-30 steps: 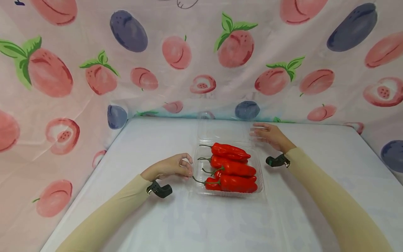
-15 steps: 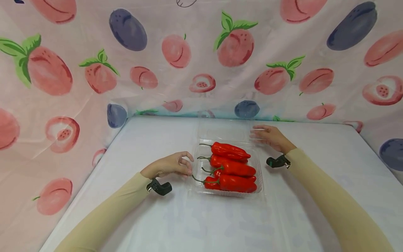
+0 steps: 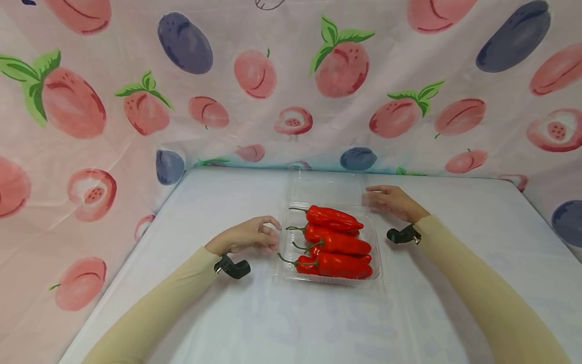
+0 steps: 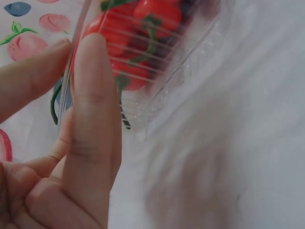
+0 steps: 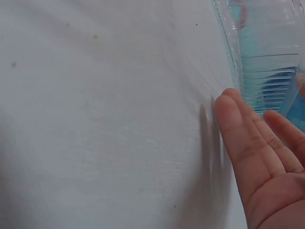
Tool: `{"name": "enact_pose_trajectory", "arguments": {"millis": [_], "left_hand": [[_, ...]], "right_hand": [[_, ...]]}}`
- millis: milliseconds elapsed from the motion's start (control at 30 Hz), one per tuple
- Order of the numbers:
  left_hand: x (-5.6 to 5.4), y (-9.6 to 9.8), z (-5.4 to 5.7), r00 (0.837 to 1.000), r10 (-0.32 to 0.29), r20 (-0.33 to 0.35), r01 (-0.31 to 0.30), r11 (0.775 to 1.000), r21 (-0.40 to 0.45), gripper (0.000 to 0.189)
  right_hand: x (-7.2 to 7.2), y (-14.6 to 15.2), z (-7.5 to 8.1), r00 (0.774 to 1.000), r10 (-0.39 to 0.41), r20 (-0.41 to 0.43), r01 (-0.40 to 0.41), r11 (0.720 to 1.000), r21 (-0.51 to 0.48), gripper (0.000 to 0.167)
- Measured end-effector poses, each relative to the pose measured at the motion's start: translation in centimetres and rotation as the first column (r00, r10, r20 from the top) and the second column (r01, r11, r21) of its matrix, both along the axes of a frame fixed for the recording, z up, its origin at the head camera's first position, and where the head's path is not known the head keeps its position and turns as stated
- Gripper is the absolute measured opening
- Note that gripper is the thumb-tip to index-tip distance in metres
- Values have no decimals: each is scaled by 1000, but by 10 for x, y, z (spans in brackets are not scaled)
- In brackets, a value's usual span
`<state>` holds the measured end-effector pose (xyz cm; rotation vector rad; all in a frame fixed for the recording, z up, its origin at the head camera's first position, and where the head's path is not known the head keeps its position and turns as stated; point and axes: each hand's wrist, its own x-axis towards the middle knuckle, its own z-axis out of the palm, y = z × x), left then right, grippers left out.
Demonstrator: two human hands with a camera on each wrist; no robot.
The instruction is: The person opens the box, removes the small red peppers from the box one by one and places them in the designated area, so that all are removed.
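No text, label, brand or number is legible in any view. A dark mark (image 3: 28,2) on the patterned backdrop (image 3: 293,71) is cut by the upper frame edge and cannot be read. Faint patches (image 3: 370,331) on the white table surface (image 3: 204,323) resolve into no characters.

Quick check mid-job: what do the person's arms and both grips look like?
Both arms wear plain, long, pale tan sleeves, the left sleeve and right sleeve matching. Each wrist carries a curved black camera: left camera, right camera. No cables show. The left grip and right grip are bare, with no gloves or rings visible.
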<state>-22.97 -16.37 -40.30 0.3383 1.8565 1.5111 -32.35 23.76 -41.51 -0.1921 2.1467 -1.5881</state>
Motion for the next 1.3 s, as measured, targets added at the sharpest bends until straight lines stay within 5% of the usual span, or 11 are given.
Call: {"name": "enact_pose_trajectory", "arguments": {"millis": [500, 933, 1300], "left_hand": [[-11, 8, 1, 979, 205, -15, -204, 979, 20, 45], [-7, 7, -1, 981, 194, 20, -195, 978, 71, 49], [-7, 7, -5, 978, 200, 50, -205, 972, 114, 51]], "right_hand": [[6, 5, 6, 998, 50, -46, -50, 999, 21, 55], [33, 17, 46, 992, 76, -97, -68, 994, 86, 57], [56, 4, 72, 959, 191, -210, -162, 976, 148, 48]]}}
